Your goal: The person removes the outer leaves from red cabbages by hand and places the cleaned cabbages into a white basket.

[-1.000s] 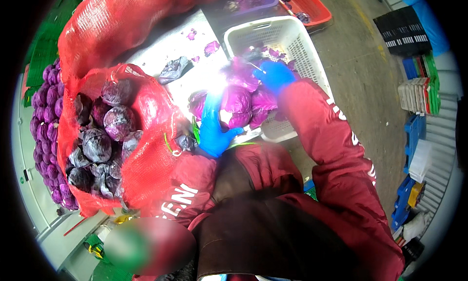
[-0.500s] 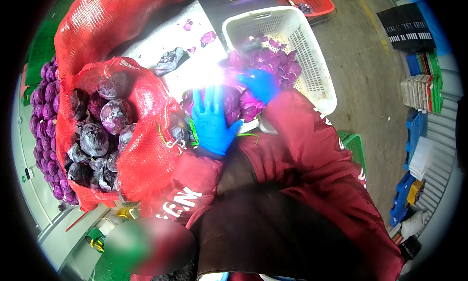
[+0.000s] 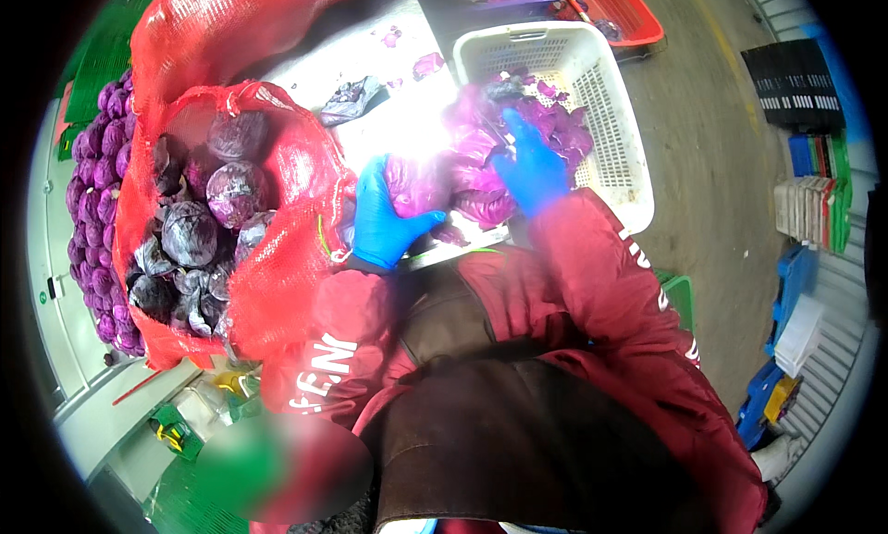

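Note:
My left hand (image 3: 388, 221), in a blue glove, cups the left side of a red cabbage (image 3: 418, 184) on the white tabletop (image 3: 388, 138), thumb spread along its near side. My right hand (image 3: 535, 168), gloved alike, is at the right of the cabbage, thumb and forefinger curled about loose purple outer leaves (image 3: 481, 178); their exact grip is partly hidden. Strong glare washes out the cabbage's far side. Beyond the right hand, torn purple leaves (image 3: 561, 131) lie in a white slotted crate (image 3: 633, 178).
On the left, an open red mesh sack (image 3: 291, 256) holds several dark red cabbages (image 3: 190, 233). Behind it are stacked purple cabbages (image 3: 97, 210). Leaf scraps (image 3: 351, 101) lie on the tabletop. A purple crate (image 3: 518, 5) and a red crate (image 3: 638, 16) stand at the far side.
My left hand has slid from the cabbage's top to its left side. The right hand has shifted right, with outer leaves spread between the hands. The whole view has shifted slightly.

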The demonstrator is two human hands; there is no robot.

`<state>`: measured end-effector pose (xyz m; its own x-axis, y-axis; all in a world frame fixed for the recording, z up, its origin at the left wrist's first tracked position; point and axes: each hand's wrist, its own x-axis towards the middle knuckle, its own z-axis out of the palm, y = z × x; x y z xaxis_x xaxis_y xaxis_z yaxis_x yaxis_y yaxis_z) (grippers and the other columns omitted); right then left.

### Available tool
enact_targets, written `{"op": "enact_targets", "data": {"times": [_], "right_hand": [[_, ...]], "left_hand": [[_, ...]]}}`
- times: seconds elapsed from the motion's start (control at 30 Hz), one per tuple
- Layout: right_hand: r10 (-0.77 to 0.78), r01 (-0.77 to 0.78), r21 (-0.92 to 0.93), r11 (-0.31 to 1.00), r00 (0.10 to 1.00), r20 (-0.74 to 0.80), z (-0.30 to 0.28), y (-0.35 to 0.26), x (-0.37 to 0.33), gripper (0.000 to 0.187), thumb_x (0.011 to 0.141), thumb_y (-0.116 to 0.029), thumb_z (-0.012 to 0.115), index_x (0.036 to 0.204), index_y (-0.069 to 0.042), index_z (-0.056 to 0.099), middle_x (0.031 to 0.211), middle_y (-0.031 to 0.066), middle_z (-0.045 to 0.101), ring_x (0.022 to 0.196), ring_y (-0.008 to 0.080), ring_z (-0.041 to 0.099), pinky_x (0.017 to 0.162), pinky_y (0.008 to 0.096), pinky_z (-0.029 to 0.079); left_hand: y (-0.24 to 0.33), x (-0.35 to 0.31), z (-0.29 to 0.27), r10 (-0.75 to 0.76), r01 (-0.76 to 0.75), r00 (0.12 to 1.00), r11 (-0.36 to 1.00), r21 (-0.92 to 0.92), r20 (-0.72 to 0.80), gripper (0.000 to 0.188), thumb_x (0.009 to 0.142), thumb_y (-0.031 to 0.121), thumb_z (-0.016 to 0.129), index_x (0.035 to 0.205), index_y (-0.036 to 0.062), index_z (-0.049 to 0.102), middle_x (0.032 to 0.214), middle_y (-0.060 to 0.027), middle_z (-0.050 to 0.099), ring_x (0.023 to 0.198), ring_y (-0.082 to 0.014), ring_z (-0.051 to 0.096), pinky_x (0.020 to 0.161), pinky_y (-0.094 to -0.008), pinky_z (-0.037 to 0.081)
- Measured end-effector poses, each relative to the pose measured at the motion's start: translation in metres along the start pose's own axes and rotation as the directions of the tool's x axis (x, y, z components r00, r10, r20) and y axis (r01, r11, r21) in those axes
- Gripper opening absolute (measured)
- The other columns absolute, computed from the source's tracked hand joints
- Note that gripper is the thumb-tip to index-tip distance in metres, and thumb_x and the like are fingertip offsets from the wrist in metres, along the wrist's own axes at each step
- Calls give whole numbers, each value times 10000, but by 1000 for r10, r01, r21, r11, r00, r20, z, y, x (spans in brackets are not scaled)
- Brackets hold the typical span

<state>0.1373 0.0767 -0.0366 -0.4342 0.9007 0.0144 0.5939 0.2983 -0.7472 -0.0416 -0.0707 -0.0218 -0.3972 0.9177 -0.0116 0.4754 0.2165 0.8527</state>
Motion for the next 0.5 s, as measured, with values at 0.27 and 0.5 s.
{"op": "enact_targets", "data": {"times": [0.27, 0.5], "right_hand": [[-423, 243, 441, 864, 825, 375, 20, -32, -18, 378, 802, -263, 679, 1146, -130, 594, 1062, 83, 581, 835, 258, 641, 704, 346, 530], [-456, 349, 347, 870, 837, 303, 17, -37, -20, 346, 766, -236, 699, 1082, -131, 608, 960, 69, 574, 782, 250, 634, 634, 341, 521]], "left_hand": [[18, 13, -9, -16, 35, 998, 919, -394, 53, 742, 505, 186, 887, 1084, 32, 450, 1010, -67, 548, 927, -176, 543, 803, -333, 478], [21, 18, -14, -29, 48, 997, 962, -269, 75, 891, 511, 178, 894, 1208, 25, 362, 1127, -100, 495, 1038, -204, 499, 890, -338, 444]]}}
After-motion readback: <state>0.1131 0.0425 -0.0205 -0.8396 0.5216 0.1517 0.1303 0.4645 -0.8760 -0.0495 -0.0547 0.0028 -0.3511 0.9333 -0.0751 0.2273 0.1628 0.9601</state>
